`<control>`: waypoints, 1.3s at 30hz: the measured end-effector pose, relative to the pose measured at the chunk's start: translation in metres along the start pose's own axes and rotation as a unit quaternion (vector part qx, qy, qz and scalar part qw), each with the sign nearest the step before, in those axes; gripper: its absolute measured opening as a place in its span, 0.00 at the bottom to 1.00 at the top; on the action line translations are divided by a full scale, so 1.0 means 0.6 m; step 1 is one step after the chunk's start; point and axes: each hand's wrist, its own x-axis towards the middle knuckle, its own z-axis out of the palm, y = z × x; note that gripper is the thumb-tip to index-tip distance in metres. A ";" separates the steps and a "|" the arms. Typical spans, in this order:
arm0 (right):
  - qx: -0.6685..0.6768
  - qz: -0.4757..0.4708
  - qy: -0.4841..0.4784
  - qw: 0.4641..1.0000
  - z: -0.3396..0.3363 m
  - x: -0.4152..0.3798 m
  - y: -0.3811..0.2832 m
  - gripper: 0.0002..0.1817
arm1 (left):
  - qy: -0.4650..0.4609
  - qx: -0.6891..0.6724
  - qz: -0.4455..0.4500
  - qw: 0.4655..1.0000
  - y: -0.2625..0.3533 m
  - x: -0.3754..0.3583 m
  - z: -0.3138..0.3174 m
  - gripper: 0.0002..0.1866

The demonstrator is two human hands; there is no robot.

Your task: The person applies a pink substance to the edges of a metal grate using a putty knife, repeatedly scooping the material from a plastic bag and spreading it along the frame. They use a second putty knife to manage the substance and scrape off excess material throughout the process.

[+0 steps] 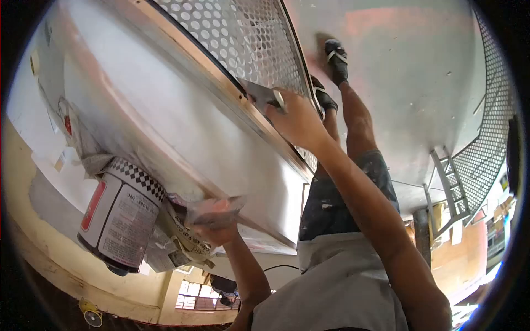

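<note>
My right hand (298,118) is closed around a flat metal scraper (259,92), whose blade lies at the edge strip (221,77) beside a perforated metal panel (204,25). Lower down, my left hand (218,234) holds a thin grey plate (234,207) with a pink lump (220,205) on it. Parts of the left fingers are blurred or hidden by the plate. Between the hands runs a smooth, whitish curved surface (165,99).
A can with a checkered rim (124,218) stands at lower left by crumpled bags (185,234). My feet (335,55) are on the grey surface (408,83). At right are a small ladder (451,185) and more perforated metal (483,160). A person (225,289) is in the background.
</note>
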 end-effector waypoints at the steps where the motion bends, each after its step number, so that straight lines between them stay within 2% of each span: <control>1: 0.003 0.010 -0.024 1.000 0.002 0.003 -0.002 0.22 | -0.042 0.094 0.057 0.993 0.004 0.003 -0.005 0.26; 3: -0.002 0.000 -0.014 1.000 0.009 0.005 -0.010 0.19 | -0.093 0.266 0.191 0.940 0.011 0.008 -0.015 0.27; 5: 0.043 -0.127 0.044 0.990 0.021 0.008 -0.007 0.17 | -0.104 0.252 0.213 0.938 0.009 0.009 -0.018 0.24; 6: 0.044 -0.125 0.045 0.990 0.028 0.009 -0.007 0.17 | -0.108 0.246 0.220 0.938 0.007 0.005 -0.023 0.24; 7: 0.033 -0.131 0.049 0.990 0.034 0.009 -0.006 0.17 | -0.056 0.252 0.100 0.961 0.008 -0.016 -0.038 0.25; 9: 0.022 -0.135 0.054 0.989 0.043 0.008 -0.004 0.17 | -0.006 0.255 -0.021 0.967 -0.010 -0.031 -0.046 0.26; 10: 0.008 -0.127 0.042 0.991 0.048 0.006 -0.004 0.19 | 0.024 0.269 0.067 0.960 -0.026 -0.028 -0.037 0.27; 12: -0.006 -0.117 0.031 0.993 0.057 0.000 -0.005 0.21 | 0.052 0.278 0.156 0.946 -0.034 -0.020 -0.035 0.27; 13: -0.021 -0.133 0.043 0.990 0.064 -0.007 -0.008 0.23 | -0.024 0.282 0.199 0.938 -0.022 -0.007 -0.039 0.26; 15: -0.036 -0.147 0.058 0.987 0.084 -0.021 -0.014 0.24 | -0.102 0.281 0.244 0.923 -0.012 -0.001 -0.048 0.26; 17: -0.116 -0.159 0.099 0.975 0.105 -0.034 -0.021 0.30 | -0.086 0.290 0.210 0.930 -0.007 -0.001 -0.049 0.28; 19: -0.104 -0.163 0.115 0.974 0.100 -0.040 -0.014 0.28 | -0.053 0.289 0.156 0.943 -0.003 -0.006 -0.049 0.30; 21: 0.011 -0.146 0.085 0.986 0.075 -0.045 -0.001 0.26 | -0.029 0.280 0.109 0.953 0.002 -0.008 -0.045 0.32; 22: 0.038 -0.104 0.078 0.991 0.065 -0.041 -0.006 0.23 | -0.013 0.273 0.080 0.959 0.006 -0.008 -0.041 0.33; 23: 0.041 -0.102 0.078 0.991 0.064 -0.034 -0.003 0.23 | 0.007 0.260 0.045 0.964 0.009 -0.008 -0.037 0.34; 26: 0.004 -0.119 0.082 0.989 0.061 -0.017 0.005 0.24 | 0.115 0.191 -0.090 0.971 0.020 -0.007 -0.019 0.37; 28: -0.007 -0.135 0.072 0.988 0.060 -0.016 0.000 0.24 | 0.178 0.177 -0.118 0.961 0.014 -0.002 -0.015 0.39; 29: -0.007 -0.135 0.072 0.988 0.060 -0.016 -0.002 0.24 | 0.109 0.228 -0.017 0.967 0.002 0.001 -0.035 0.38; 31: -0.024 -0.137 0.088 0.986 0.061 -0.019 -0.007 0.25 | -0.032 0.318 0.183 0.930 -0.015 0.010 -0.061 0.38; 33: -0.027 -0.125 0.073 0.989 0.061 -0.019 -0.011 0.26 | -0.101 0.353 0.279 0.887 -0.010 -0.003 -0.066 0.37; 34: -0.028 -0.113 0.057 0.992 0.062 -0.019 -0.013 0.28 | -0.051 0.223 0.054 0.972 0.018 -0.016 -0.049 0.35; 36: -0.038 -0.113 0.058 0.991 0.070 -0.021 -0.015 0.29 | 0.002 0.075 -0.176 0.981 0.035 -0.019 -0.035 0.34; 39: -0.069 -0.115 0.065 0.989 0.095 -0.026 -0.018 0.31 | 0.020 0.093 -0.167 0.981 0.031 -0.017 -0.041 0.31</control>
